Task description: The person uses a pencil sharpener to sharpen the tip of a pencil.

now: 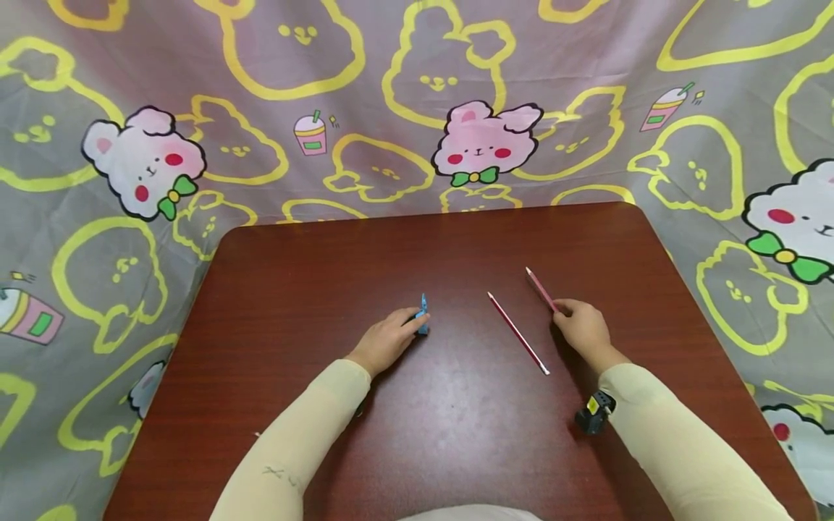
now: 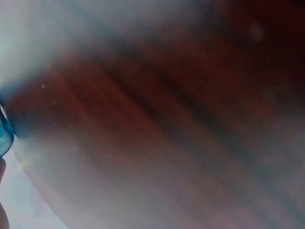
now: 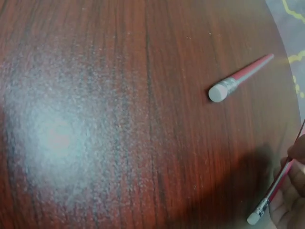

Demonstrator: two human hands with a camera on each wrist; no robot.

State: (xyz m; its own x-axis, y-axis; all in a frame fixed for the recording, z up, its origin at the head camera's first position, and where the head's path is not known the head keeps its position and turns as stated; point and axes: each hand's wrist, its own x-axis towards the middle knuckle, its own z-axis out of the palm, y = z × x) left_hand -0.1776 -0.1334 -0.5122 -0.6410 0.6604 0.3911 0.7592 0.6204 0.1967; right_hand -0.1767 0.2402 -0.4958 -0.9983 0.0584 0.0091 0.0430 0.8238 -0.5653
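Note:
My right hand [image 1: 584,329] pinches a red pencil [image 1: 541,289] with its pale tip angled toward the back of the table. In the right wrist view, that pencil's white eraser end sticks out below the fingers [image 3: 288,200]. A second red-and-white pencil [image 1: 517,333] lies on the table between the hands, its eraser end [image 3: 218,93] facing the right wrist camera. To the left, my left hand [image 1: 386,339] grips a small blue object [image 1: 422,323] with a thin piece standing up from it; its kind cannot be told. Only a sliver of this blue object [image 2: 5,136] enters the left wrist view.
The dark red-brown wooden table [image 1: 313,282] has rounded far corners. A cartoon-printed cloth [image 1: 378,65] hangs behind it and along both sides. A small black camera [image 1: 593,414] sits at the right wrist. The left wrist view is mostly blurred.

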